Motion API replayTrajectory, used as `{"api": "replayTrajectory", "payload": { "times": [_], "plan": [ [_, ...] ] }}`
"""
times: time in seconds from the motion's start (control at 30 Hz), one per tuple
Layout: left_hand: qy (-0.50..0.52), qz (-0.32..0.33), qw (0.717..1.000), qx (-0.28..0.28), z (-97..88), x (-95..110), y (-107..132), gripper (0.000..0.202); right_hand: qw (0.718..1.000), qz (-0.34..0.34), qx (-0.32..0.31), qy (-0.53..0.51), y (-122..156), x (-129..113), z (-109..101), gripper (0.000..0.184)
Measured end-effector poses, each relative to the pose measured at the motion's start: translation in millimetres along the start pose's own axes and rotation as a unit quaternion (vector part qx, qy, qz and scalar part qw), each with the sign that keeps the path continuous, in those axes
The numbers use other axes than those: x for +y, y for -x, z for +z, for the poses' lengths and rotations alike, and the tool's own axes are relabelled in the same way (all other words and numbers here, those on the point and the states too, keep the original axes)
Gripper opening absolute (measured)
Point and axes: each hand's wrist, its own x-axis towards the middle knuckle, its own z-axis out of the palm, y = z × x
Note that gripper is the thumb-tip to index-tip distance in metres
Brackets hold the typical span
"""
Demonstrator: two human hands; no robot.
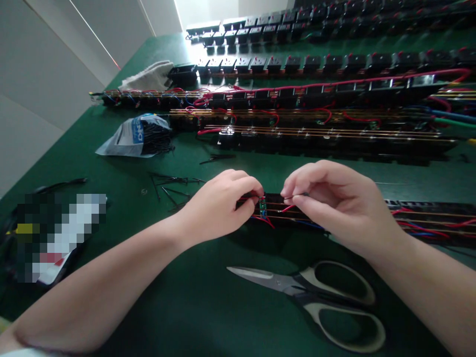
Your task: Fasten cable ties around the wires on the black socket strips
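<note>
My left hand (226,203) is closed, thumb and forefinger pinched at the edge of a small green circuit board (263,207). The board sits on a long black socket strip (427,215) with bare copper rods and red and blue wires. Just right of the board, my right hand (330,198) pinches a thin black strand (305,195) above the strip. A short red wire (287,208) sticks up below those fingertips. Both hands hide parts of the strip. Scissors (278,282) with black and beige handles lie partly spread in front of it.
Loose black cable ties (171,191) lie left of my hands, near an opened plastic bag (126,136) of them. Several more socket strips (327,131) fill the back. A grey cloth (148,75) lies at the far left. Something blurred (67,238) sits at the left edge.
</note>
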Motion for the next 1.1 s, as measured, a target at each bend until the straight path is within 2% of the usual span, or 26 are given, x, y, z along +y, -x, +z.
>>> {"api": "replayTrajectory", "payload": {
  "times": [0.1,0.3,0.47,0.6,0.83,1.1],
  "plan": [
    [0.016,-0.016,0.999,-0.025,-1.6,-1.2,-2.0,0.02,1.0,0.004,-0.003,-0.001,0.2,-0.8,0.0,0.008],
    [0.043,-0.044,0.997,-0.039,-4.4,-4.1,-5.4,0.018,1.0,0.002,0.004,0.012,1.2,0.7,0.3,0.008],
    [0.047,-0.039,0.997,-0.044,-4.5,-4.2,-5.4,0.017,1.0,-0.007,-0.003,0.021,1.8,1.2,-0.3,0.012],
    [0.045,-0.027,0.998,-0.043,-4.1,-3.3,-4.6,0.018,0.999,-0.016,-0.036,0.032,2.4,0.3,-0.8,0.013],
    [0.05,-0.026,0.998,-0.042,-3.7,-3.0,-5.3,0.017,0.991,-0.069,-0.082,0.075,3.1,1.7,2.6,0.015],
    [0.043,-0.036,0.997,-0.055,-6.4,1.3,-6.6,0.017,0.981,-0.128,-0.106,0.104,2.7,4.9,2.8,0.016]
  ]
}}
